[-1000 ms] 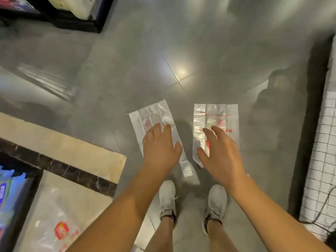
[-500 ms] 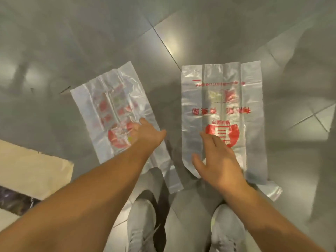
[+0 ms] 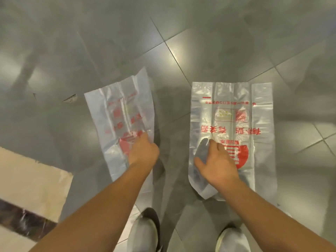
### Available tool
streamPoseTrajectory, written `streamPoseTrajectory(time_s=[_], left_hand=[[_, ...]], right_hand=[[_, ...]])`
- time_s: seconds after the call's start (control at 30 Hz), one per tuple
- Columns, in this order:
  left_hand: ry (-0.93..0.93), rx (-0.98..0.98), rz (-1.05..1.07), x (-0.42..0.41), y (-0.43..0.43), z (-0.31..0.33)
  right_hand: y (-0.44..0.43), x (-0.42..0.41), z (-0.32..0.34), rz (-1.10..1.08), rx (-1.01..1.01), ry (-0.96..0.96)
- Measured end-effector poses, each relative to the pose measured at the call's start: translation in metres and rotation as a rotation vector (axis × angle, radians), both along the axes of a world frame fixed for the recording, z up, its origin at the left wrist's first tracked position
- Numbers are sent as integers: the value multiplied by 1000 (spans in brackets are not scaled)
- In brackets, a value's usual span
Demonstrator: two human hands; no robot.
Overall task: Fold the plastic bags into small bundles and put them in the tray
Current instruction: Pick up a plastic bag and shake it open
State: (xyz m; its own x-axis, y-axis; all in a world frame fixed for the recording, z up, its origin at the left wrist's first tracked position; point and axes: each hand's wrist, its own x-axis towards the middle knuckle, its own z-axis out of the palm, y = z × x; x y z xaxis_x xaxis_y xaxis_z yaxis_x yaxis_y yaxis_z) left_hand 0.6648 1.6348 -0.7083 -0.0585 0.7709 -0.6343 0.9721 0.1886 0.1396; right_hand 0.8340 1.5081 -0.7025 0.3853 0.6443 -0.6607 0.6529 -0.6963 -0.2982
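The grey tiled floor (image 3: 200, 42) is being stood on in pale shoes (image 3: 143, 233). Just beyond, the right bag (image 3: 258, 115) is being pressed flat by the right hand (image 3: 216, 164), fingers loosely spread beside a round red logo; red Chinese characters, upside down from here, are being shown above it. The left bag (image 3: 116, 113), translucent, creased, its red print blurred, is being touched by the left hand (image 3: 143, 153); that grip cannot be told, the fingers being hidden. Both bags are lying unfolded, apart.
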Motion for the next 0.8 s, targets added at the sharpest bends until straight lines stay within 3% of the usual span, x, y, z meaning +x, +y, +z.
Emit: streamPoseTrajectory(time_s=[0.13, 0.2, 0.3, 0.4, 0.53, 0.63, 0.8], left_hand=[[-157, 115, 112, -18, 3, 13], [-215, 183, 130, -34, 1, 10], [-262, 235, 101, -53, 2, 12], [-241, 295, 9, -70, 3, 24], [-202, 336, -51, -86, 12, 66], [-158, 344, -117, -96, 24, 116], [-98, 296, -135, -100, 45, 255]], right_hand=[[35, -30, -45, -20, -155, -67], [47, -49, -69, -16, -208, -195], [57, -57, -87, 74, -222, -415], [53, -26, -75, 235, -128, -464], [57, 23, -16, 113, -20, -254], [64, 32, 56, 4, 48, -212], [80, 24, 221, -48, 165, -185]])
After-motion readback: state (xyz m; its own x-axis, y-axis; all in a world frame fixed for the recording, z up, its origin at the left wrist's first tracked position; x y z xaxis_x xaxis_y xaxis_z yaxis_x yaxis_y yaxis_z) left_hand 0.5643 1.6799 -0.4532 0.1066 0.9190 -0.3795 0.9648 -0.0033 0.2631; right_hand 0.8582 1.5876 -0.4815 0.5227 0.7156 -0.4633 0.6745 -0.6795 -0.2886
